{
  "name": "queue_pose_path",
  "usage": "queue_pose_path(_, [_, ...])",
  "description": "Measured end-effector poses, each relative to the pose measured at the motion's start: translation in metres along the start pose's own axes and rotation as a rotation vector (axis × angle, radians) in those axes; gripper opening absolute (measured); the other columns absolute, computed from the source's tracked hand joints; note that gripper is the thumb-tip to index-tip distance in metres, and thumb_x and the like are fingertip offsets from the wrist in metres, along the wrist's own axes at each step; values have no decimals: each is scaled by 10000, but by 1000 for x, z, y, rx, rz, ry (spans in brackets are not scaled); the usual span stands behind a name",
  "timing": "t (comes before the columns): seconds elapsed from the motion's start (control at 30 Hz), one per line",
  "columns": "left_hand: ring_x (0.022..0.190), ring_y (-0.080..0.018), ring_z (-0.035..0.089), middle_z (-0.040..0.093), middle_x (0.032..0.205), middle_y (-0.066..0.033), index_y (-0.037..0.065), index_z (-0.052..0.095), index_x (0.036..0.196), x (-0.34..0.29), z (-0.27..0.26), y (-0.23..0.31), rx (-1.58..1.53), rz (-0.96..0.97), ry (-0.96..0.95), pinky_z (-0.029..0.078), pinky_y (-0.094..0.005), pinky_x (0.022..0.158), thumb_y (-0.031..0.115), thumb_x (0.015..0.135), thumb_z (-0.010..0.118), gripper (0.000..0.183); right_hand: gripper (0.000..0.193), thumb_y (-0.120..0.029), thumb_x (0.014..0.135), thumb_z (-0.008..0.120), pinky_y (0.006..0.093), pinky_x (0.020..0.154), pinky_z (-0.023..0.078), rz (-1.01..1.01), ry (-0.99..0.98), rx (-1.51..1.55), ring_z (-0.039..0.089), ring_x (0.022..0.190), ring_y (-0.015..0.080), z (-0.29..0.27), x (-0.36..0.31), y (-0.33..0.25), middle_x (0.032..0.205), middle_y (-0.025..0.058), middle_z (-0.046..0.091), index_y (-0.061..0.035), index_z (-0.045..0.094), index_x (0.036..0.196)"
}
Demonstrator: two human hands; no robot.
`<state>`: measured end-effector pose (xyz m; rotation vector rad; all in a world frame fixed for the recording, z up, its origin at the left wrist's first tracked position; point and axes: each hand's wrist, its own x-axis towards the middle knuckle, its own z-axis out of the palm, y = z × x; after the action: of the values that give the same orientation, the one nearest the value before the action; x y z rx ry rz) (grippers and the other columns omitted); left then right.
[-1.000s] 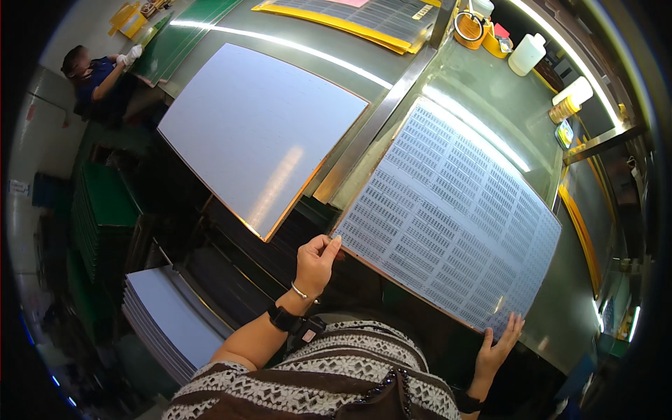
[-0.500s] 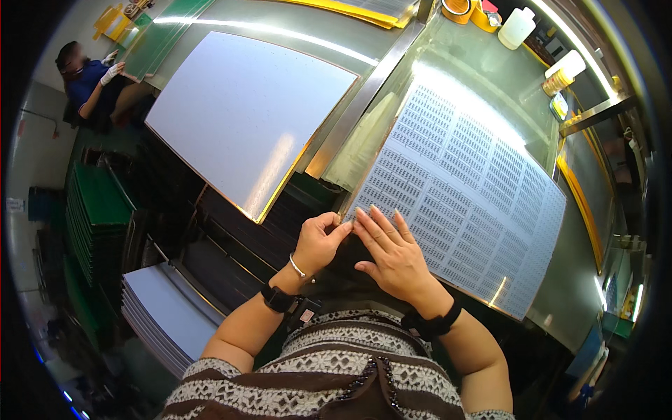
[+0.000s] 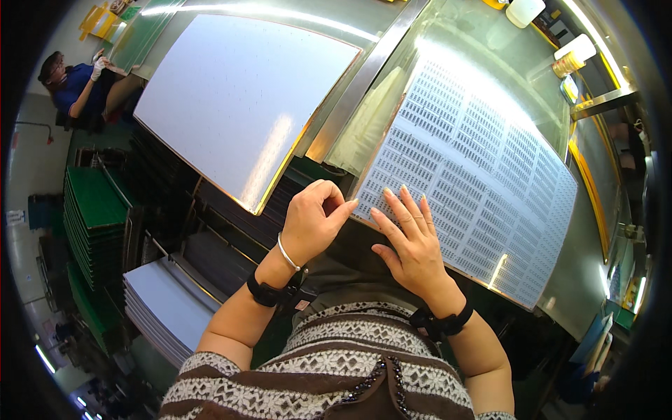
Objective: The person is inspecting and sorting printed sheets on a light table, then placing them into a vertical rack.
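A large, flat, pale blue-grey panel with rows of small dark marks (image 3: 483,189) lies on a glossy, brightly lit table to the right. At its near left corner, my left hand (image 3: 313,220) is closed, thumb and forefinger pinched together on the edge. My right hand (image 3: 414,248) rests beside it, its fingers spread and stretched out, with the fingertips on the panel's near edge area. To the left, a second pale panel (image 3: 238,91) with a copper-coloured rim lies on the neighbouring surface.
A metal bar (image 3: 364,84) runs between the two panels. At lower left stand stacked pale panels (image 3: 164,301) and a rack of green boards (image 3: 98,203). White bottles (image 3: 525,10) stand at the far right. A person in dark blue (image 3: 80,84) handles a green board at far left.
My right hand has moved rightward, away from my left hand, so a wider gap shows between them. The left hand stays at the panel's corner. The whole view has shifted slightly.
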<state>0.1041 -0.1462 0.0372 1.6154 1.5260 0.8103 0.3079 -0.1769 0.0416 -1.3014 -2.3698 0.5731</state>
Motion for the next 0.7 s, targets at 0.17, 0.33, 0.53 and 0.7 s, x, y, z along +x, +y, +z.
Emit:
queue_pose_path(0.17, [563, -113, 466, 498, 658, -49, 8, 533, 707, -1, 1, 0, -44, -26, -48, 386, -250, 517, 75, 765, 693, 183, 476, -212, 775, 660, 530, 1065, 248, -35, 34, 28, 338, 1302, 354, 2, -1, 2, 1361, 136, 423, -110, 545, 1225])
queue_pose_path(0.33, [579, -116, 464, 504, 682, -47, 16, 537, 735, 0, -9, 43, -70, 169, -24, 385, -243, 532, -4, 763, 656, 124, 429, -201, 800, 637, 538, 1066, 236, 12, 280, 192, 327, 1297, 396, 1, -10, 10, 1340, 171, 425, -106, 551, 1209])
queue_pose_path(0.53, [573, -116, 460, 501, 674, -45, 22, 532, 728, -2, -9, 48, -54, 172, -15, 382, -248, 523, 30, 767, 670, 143, 403, -227, 794, 640, 541, 1071, 219, -47, 329, 154, 331, 1294, 390, 2, -18, 15, 1328, 165, 436, -137, 581, 1182])
queue_pose_path(0.7, [558, -128, 455, 465, 668, -45, 25, 521, 717, -12, 7, -6, 62, 50, 92, 384, -258, 515, 63, 770, 684, 176, 397, -203, 747, 665, 542, 1076, 215, -84, 180, 12, 340, 1293, 359, -1, -11, 9, 1324, 118, 451, -159, 619, 1139])
